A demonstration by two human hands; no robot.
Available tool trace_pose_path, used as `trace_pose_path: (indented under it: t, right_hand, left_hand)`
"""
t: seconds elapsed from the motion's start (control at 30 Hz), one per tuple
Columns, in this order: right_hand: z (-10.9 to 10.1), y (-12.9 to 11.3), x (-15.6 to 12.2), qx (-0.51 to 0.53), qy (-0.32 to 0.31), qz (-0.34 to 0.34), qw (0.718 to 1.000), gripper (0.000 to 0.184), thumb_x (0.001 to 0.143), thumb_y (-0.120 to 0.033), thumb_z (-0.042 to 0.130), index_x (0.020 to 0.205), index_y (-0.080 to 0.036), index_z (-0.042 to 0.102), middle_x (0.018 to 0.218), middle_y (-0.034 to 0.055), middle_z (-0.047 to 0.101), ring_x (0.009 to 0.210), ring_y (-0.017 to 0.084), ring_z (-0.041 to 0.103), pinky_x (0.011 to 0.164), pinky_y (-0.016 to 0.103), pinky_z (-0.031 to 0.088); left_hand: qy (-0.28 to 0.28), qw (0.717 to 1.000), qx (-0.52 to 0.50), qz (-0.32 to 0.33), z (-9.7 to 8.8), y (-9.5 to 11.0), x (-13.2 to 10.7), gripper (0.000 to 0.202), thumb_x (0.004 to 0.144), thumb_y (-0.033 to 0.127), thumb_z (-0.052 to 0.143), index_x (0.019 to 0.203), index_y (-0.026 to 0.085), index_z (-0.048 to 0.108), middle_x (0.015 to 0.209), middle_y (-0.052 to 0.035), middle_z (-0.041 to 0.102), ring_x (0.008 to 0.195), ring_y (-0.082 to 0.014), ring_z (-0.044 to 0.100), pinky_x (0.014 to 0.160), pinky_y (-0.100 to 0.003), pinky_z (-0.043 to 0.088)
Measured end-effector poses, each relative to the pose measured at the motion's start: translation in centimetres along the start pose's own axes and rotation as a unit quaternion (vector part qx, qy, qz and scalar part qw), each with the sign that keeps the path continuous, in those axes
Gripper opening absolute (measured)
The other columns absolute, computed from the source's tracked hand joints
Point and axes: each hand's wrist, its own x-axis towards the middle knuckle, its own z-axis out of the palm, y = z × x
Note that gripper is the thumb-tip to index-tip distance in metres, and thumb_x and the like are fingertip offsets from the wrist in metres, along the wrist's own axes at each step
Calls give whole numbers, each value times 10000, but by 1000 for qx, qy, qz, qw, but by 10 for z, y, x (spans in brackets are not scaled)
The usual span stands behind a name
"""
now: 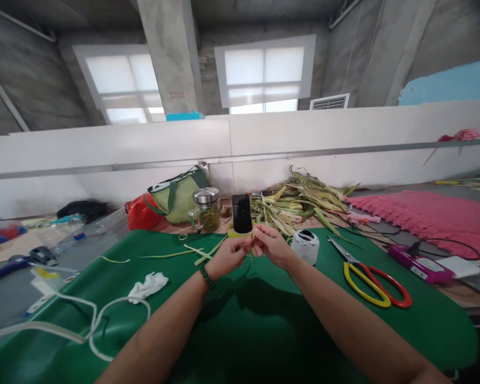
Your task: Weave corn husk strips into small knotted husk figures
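My left hand [228, 256] and my right hand [270, 245] meet above the green cloth [240, 320] on the table. Both pinch a thin pale green leaf strip [251, 241] between their fingertips. My left wrist wears a dark bead bracelet [207, 278]. More loose leaf strips [196, 252] lie on the cloth just left of my hands. A dark phone [241, 213] stands upright right behind them.
A heap of green leaves [300, 202] lies at the back. Scissors with yellow and red handles [368, 280] rest on the right, near a white tape roll [306, 244]. A glass jar [206, 209], green bag [180, 196], crumpled tissue [148, 285], white cord [84, 320] and pink mat [428, 216] surround.
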Motion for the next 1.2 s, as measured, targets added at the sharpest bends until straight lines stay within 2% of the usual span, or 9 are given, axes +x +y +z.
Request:
trace_pose_path:
  t: [0.17, 0.43, 0.6, 0.67, 0.77, 0.83, 0.9, 1.0, 1.2]
  right_hand:
    - [5, 4, 2, 13, 18, -4, 1000, 363, 695, -471, 673, 684, -170, 470, 587, -62, 536, 364, 19, 359, 395, 192, 251]
    - [11, 2, -5, 58, 62, -7, 996, 353, 665, -437, 695, 679, -173, 461, 541, -82, 449, 357, 5, 252, 372, 186, 166]
    - [7, -7, 8, -99, 51, 16, 994, 361, 731, -509, 602, 804, -174, 490, 672, -29, 533, 431, 54, 411, 444, 214, 333]
    - [9, -18, 16, -261, 70, -11, 963, 335, 804, -490, 525, 907, -172, 500, 807, 15, 578, 537, 90, 499, 523, 240, 385]
    - [15, -36, 25, -528, 37, -38, 848, 346, 898, -483, 399, 827, -172, 532, 794, 50, 606, 663, 146, 542, 582, 261, 350]
    - [17, -39, 29, -631, -10, -9, 776, 395, 901, -514, 396, 757, -175, 540, 734, 63, 618, 677, 176, 558, 563, 264, 305]
    - [15, -33, 31, -675, -12, -1, 737, 352, 893, -492, 439, 779, -181, 559, 749, 72, 642, 688, 192, 578, 547, 261, 272]
    - [7, -12, 31, -694, 1, -17, 720, 297, 916, -425, 429, 831, -184, 581, 767, 76, 662, 701, 192, 590, 546, 259, 252]
    - [-4, 4, 27, -644, -60, -47, 761, 340, 939, -286, 376, 686, -166, 570, 671, 34, 629, 594, 117, 524, 536, 231, 250]
  left_hand:
    - [6, 999, -16, -39, 0, 8, 0, 237, 789, 306, 429, 746, 142, 595, 554, 22, 498, 463, -84, 419, 485, -197, 375]
    - [49, 997, 59, -2, 5, 12, -4, 201, 698, 171, 388, 524, 164, 487, 544, 8, 493, 548, -107, 427, 561, -224, 362]
    - [54, 986, -121, -100, -6, -2, 5, 122, 634, 170, 488, 645, 133, 604, 543, 9, 541, 554, -115, 502, 602, -233, 414]
    - [117, 948, -244, -166, -14, -7, 12, 143, 608, 176, 543, 715, 126, 622, 539, 22, 539, 521, -102, 503, 584, -231, 422]
    - [135, 936, -281, -164, -23, -10, 21, 153, 621, 225, 587, 743, 133, 602, 587, 12, 574, 526, -96, 535, 575, -224, 432]
    - [142, 934, -287, -161, -24, -13, 25, 157, 616, 235, 614, 730, 130, 591, 581, 14, 570, 506, -85, 526, 551, -213, 423]
    - [146, 931, -293, -163, -23, -17, 26, 176, 623, 257, 630, 737, 128, 592, 551, 26, 546, 477, -77, 503, 527, -210, 415]
    - [139, 929, -300, -166, -20, -28, 24, 251, 648, 345, 659, 758, 129, 595, 556, 22, 551, 490, -95, 522, 553, -240, 444]
    - [90, 982, -126, -109, -17, -38, 21, 356, 705, 495, 622, 737, 147, 553, 570, 31, 507, 507, -111, 490, 506, -235, 406]
